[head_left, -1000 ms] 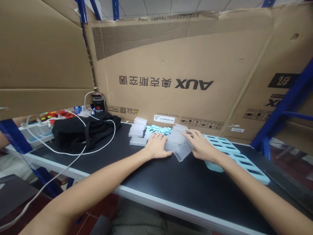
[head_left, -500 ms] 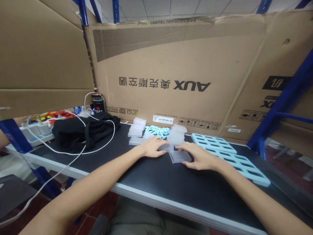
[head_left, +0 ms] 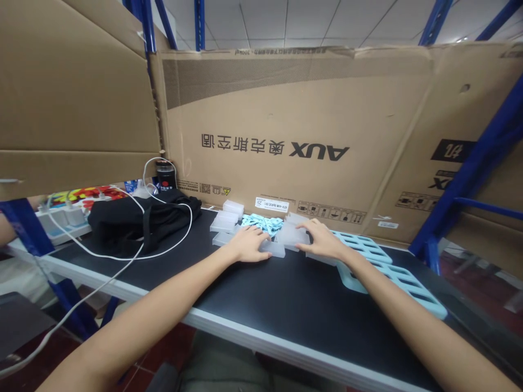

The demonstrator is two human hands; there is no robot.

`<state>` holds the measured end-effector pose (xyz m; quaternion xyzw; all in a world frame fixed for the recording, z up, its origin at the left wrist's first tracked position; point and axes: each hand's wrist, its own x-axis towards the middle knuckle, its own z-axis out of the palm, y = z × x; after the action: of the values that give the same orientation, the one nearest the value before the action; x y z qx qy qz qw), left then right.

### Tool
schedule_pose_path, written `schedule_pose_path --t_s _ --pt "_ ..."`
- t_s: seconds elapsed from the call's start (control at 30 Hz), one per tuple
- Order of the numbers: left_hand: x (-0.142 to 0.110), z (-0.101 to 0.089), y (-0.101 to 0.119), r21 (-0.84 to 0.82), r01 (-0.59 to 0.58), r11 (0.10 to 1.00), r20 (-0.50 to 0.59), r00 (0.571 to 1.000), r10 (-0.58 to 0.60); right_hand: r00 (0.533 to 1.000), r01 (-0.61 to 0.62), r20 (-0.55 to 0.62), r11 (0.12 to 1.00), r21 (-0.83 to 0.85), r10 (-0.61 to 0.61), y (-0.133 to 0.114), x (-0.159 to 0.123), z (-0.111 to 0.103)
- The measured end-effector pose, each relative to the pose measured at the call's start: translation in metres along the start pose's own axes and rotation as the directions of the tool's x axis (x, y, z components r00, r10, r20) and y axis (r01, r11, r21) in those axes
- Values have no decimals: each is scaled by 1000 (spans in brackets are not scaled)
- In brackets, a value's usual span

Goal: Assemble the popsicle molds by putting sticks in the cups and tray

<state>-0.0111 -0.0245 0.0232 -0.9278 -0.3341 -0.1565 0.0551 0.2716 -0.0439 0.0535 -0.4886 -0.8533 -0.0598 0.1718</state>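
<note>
Now right hand (head_left: 322,239), right of frame centre, is off the near clear box and up at the right-hand pile (head_left: 293,237), thumb and fingers apart at its edge. A loose box (head_left: 321,257), probably that same one, lies partly hidden below it, near the blue tray (head_left: 352,282). Left hand (head_left: 247,244), at centre, spreads over a front box (head_left: 278,250); can't tell if it grips. My read: boxes being repositioned, arrangement unsettled.
</note>
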Motion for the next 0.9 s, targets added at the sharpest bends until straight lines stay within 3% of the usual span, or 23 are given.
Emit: schedule_pose_path --t_s 0.17,0.4,0.5,0.57,0.67,0.77,0.9 --pt "0 -1 1 13 60 998 -39 997 -60 992 -127 -25 992 -26 126 26 33 4" --pt "-1 2 -7 7 44 999 -68 997 -43 947 -284 116 950 -130 299 55 64 19" --pt "4 -9 -30 -43 68 997 -108 992 -72 921 -351 126 926 -139 368 59 67 20" --pt "5 -18 -55 -74 170 983 -142 974 -179 905 -384 146 915 -122 400 61 67 18" --pt "-2 -26 -98 -89 437 895 -144 884 -445 889 -413 187 908 -67 418 63 67 14" --pt "-15 -20 -128 -103 518 849 -76 847 -526 880 -435 211 901 -2 425 63 65 11" --pt "-27 -5 -139 -131 544 829 -44 832 -553 837 -517 253 853 70 486 59 64 10"
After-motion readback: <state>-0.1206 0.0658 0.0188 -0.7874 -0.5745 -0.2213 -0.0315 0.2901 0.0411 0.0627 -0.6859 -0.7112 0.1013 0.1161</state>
